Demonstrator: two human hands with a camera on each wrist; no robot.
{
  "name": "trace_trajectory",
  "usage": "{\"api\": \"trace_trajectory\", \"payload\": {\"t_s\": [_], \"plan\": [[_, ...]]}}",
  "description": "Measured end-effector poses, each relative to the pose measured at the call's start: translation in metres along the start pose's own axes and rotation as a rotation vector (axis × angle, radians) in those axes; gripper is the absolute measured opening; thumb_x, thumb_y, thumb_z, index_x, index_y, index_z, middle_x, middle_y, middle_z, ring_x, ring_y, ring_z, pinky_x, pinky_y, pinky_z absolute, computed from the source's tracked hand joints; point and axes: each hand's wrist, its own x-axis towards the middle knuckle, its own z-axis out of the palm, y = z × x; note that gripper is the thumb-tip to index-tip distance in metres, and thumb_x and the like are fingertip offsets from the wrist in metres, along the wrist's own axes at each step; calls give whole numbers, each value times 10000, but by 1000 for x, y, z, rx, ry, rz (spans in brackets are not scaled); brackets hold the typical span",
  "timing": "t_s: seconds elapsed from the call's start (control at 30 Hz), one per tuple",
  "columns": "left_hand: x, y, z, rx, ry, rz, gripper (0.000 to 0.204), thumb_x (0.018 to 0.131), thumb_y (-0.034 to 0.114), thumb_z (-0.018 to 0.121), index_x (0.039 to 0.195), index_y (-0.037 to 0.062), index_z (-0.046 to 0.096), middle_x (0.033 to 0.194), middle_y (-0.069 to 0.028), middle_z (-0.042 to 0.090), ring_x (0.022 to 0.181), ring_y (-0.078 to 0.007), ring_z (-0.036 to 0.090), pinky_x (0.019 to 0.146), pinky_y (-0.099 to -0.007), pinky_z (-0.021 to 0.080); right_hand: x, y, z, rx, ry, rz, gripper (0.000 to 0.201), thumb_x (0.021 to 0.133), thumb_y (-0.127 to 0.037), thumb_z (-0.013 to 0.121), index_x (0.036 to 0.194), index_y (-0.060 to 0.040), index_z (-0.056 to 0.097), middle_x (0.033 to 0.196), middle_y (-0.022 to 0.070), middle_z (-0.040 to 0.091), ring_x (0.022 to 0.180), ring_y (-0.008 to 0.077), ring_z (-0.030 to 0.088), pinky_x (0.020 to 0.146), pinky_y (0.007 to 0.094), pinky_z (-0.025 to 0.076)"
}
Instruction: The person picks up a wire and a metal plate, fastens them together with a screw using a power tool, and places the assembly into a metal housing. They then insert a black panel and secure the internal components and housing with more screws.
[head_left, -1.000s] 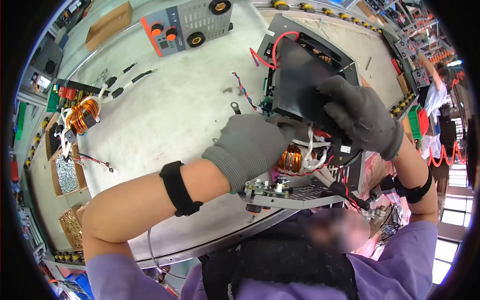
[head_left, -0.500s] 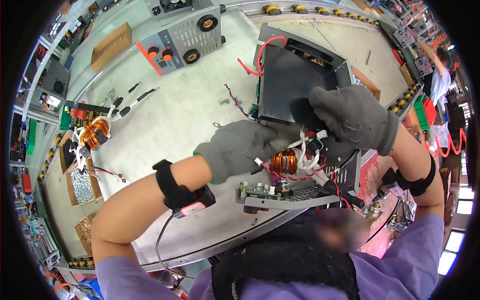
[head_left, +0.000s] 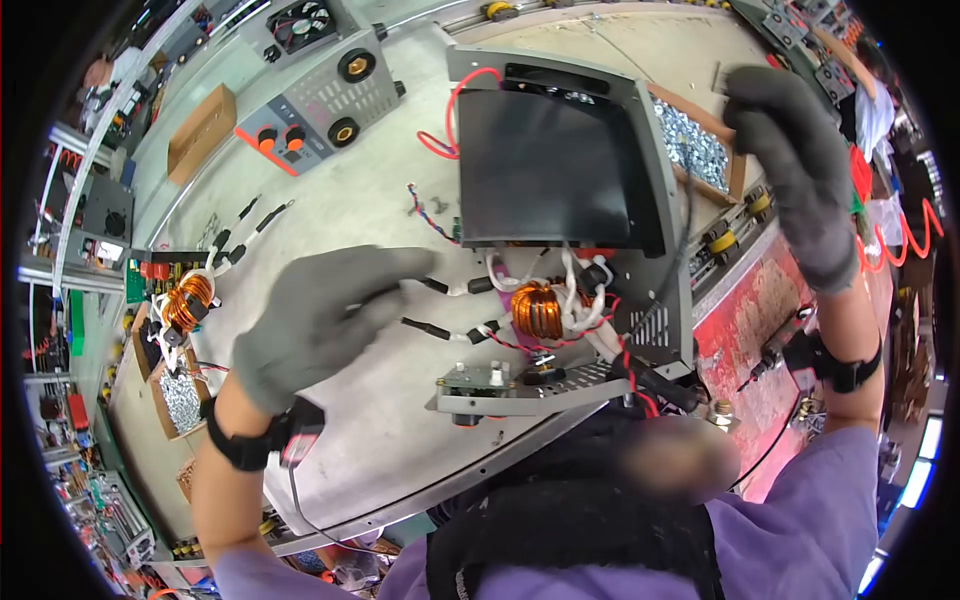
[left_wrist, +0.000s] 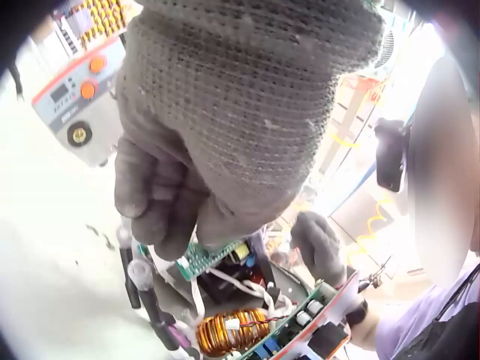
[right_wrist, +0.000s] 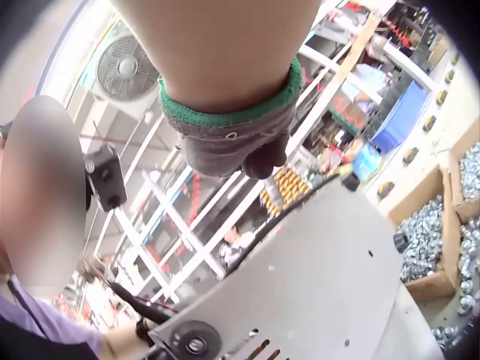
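Machine case [head_left: 600,392] lying on a white table [head_left: 375,205], copper coil [head_left: 538,312] inside, black sheet [head_left: 550,165] over its far part. Left of the case, a relaxed left hand [head_left: 325,315], grasping nothing, beside cable ends [head_left: 428,329]; right of it, a raised, loose right hand [head_left: 795,170].

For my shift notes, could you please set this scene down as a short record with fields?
Left hand: gloved, over the table, near black-banded leads
Right hand: gloved, raised near a box of metal parts
Open casing: gray, with black sheet and copper coil
Other unit: two orange knobs, beyond the left hand
Held: nothing visible in either hand
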Motion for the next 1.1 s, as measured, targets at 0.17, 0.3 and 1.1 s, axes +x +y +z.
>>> {"api": "trace_trajectory", "payload": {"t_s": [0.17, 0.3, 1.1], "plan": [[-84, 2, -4, 97, 340, -353, 272, 860, 11, 615, 1127, 30, 664, 836, -75, 657, 745, -150, 626, 689, -269, 503, -131, 63, -98, -646, -539, 130, 489, 788, -238, 719, 1197, -16, 567, 1114, 175, 597, 1068, 357, 561, 935, 430, 436], [-187, -11, 11, -193, 736, -746, 251, 912, 73, 593, 1146, -4, 639, 933, -48, 658, 799, -105, 607, 720, -253, 503, -234, 111, -134, -897, -856, 407, 663, 550, -249, 792, 1143, -80, 548, 1185, 174, 525, 1192, 430, 443, 1043, 510, 324], [-395, -209, -55, 94, 1136, -1412, 238, 839, 62, 608, 1063, 65, 687, 984, -142, 701, 903, -208, 676, 708, -347, 563, -175, -4, -4, -86, -854, 176, 789, 720, -699, 650, 1057, 12, 590, 942, 160, 627, 824, 360, 610, 750, 436, 465]]}}
